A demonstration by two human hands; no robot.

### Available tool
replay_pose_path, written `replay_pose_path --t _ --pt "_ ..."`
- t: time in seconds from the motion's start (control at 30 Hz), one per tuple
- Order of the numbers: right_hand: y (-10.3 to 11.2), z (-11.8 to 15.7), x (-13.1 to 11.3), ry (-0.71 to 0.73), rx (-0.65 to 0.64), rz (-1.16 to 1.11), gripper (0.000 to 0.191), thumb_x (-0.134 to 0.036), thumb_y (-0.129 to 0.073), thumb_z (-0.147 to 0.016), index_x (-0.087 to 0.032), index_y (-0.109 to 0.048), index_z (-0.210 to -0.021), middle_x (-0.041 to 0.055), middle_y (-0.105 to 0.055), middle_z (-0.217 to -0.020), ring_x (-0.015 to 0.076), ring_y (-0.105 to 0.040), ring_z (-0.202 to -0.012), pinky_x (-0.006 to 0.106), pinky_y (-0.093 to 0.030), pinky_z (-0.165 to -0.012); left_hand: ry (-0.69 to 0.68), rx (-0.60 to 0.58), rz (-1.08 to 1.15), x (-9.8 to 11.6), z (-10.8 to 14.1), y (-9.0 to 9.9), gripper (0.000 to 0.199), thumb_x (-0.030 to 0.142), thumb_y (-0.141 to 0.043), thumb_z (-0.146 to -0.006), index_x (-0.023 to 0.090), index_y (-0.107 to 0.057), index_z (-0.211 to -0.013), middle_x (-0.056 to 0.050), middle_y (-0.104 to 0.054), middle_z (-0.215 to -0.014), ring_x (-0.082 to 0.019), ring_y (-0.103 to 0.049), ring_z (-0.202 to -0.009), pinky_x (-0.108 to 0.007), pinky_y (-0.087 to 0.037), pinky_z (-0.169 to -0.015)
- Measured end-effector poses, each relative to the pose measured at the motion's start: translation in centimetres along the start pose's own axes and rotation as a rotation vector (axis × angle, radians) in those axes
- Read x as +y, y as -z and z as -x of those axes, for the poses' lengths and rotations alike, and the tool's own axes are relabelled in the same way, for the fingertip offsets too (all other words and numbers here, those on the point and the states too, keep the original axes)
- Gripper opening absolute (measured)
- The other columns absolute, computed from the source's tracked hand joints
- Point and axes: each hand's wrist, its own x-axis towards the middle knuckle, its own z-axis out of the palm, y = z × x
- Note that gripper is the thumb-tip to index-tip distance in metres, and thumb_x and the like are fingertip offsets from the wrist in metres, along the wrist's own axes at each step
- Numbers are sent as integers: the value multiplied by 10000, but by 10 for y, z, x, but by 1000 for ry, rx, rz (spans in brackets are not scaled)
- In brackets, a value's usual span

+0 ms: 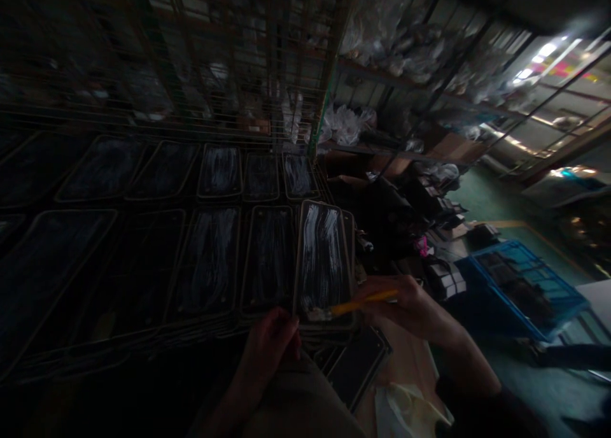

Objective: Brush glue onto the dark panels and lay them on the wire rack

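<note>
My right hand is closed round the yellow handle of a paintbrush. The pale bristles touch the near end of a dark rectangular panel, whose face carries whitish streaks along its length. My left hand pinches the near left corner of this same panel. The panel lies slightly raised over another panel at the right end of a row. To its left lies a similar streaked panel, and another dark panel rests tilted below my right hand.
Two rows of dark panels stretch left on wire racks. Wire mesh stands behind them. At right is a blue crate with dark pieces inside, on a green floor. Shelves hold clear plastic bags.
</note>
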Motion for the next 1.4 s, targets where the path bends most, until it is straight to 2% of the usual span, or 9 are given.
replay_pose_path --t 0.1,0.3,0.47,0.6,0.8,0.9,1.13,1.27,1.4 --pt "17 -19 17 -48 164 -25 189 -320 -613 -930 -204 -669 -1068 18 -692 -881 115 -677 -687 214 -565 -628 1 23 -28 1 0 -1 378 527 -571 -857 165 -541 -752 14 -592 -570 -108 -564 -494 -215 -404 -490" --pt "43 -86 55 95 562 139 243 -405 -610 -913 -205 -678 -1034 39 -695 -968 158 -681 -722 280 -593 -656 20 71 -33 1 0 -1 373 529 -606 -828 164 -557 -768 9 -610 -573 -118 -582 -498 -215 -406 -484" --pt "42 -115 67 195 557 343 217 -347 -542 -960 -204 -670 -1062 43 -682 -1003 158 -671 -769 282 -554 -699 52 101 14 5 5 -4 371 527 -622 -813 162 -557 -796 0 -636 -590 -128 -595 -489 -212 -410 -464" --pt "28 -86 48 209 417 473 210 -314 -518 -978 -205 -660 -1088 51 -675 -1015 175 -659 -907 292 -529 -781 74 148 61 13 11 -8 337 477 -646 -812 155 -568 -877 -23 -684 -695 -140 -646 -570 -207 -437 -490" --pt "2 8 4 166 103 484 214 -239 -536 -974 -227 -613 -1174 38 -661 -979 134 -649 -825 251 -511 -676 81 117 111 19 12 -13 344 476 -646 -810 149 -543 -842 -34 -681 -658 -139 -625 -542 -220 -449 -484" --pt "-1 41 -6 128 36 466 227 -223 -549 -963 -250 -608 -1181 41 -671 -1000 150 -659 -843 257 -522 -674 71 103 99 19 12 -14 338 472 -624 -827 148 -530 -833 -26 -666 -629 -127 -601 -516 -222 -446 -485" --pt "4 51 9 93 306 390 218 -192 -554 -955 -261 -614 -1152 32 -674 -1004 145 -669 -873 230 -540 -717 13 133 54 18 14 -16 293 428 -604 -852 142 -538 -858 -19 -659 -669 -136 -623 -566 -234 -468 -512" --pt "-8 57 15 96 194 405 237 -194 -552 -953 -252 -598 -1178 41 -663 -1007 148 -668 -832 239 -536 -671 20 147 73 13 13 -16 291 420 -624 -834 146 -531 -857 -11 -651 -648 -141 -620 -543 -236 -458 -488" --pt "-18 65 4 133 125 320 240 -186 -569 -943 -263 -598 -1169 27 -672 -971 143 -667 -817 232 -527 -638 12 158 91 12 13 -16 295 429 -630 -825 150 -534 -838 -14 -651 -636 -142 -617 -536 -236 -455 -489"
